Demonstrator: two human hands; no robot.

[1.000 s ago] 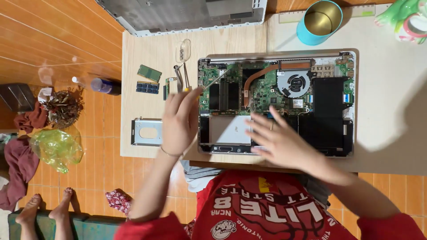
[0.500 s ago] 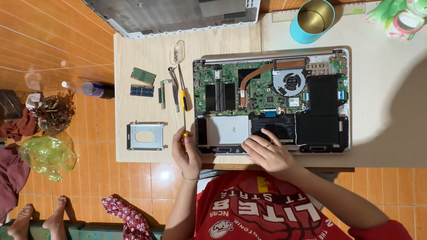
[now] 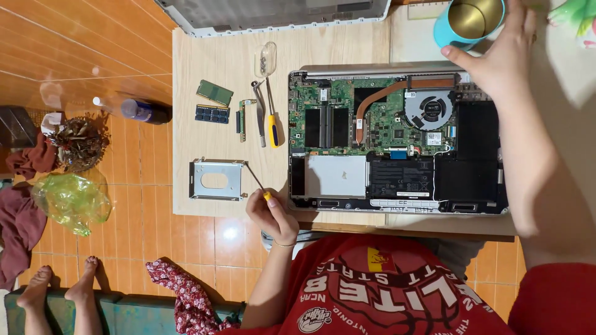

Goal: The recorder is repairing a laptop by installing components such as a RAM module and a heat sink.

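An opened laptop (image 3: pixel 397 142) lies on the wooden table (image 3: pixel 205 56) with its circuit board, fan and black battery exposed. My left hand (image 3: pixel 272 216) is at the table's front edge, left of the laptop. It grips a thin screwdriver with a yellow handle (image 3: pixel 256 180), whose tip points toward a metal drive bracket (image 3: pixel 216 180). My right hand (image 3: pixel 496 53) reaches over the laptop's far right corner, its fingers on the side of a teal cup (image 3: pixel 469 22).
Two memory modules (image 3: pixel 213 103), a small card, metal tweezers (image 3: pixel 257 111), a yellow-handled screwdriver (image 3: pixel 272 121) and a clear bag (image 3: pixel 266 59) lie left of the laptop. The grey laptop cover (image 3: pixel 273 12) is at the far edge. A bottle (image 3: pixel 139 111), green plastic (image 3: pixel 71 201), cloths and someone's bare feet (image 3: pixel 62 285) are on the floor.
My right hand left the laptop's front edge and moved up to the teal cup. My left hand came back from over the laptop to the table's front edge, holding the screwdriver.
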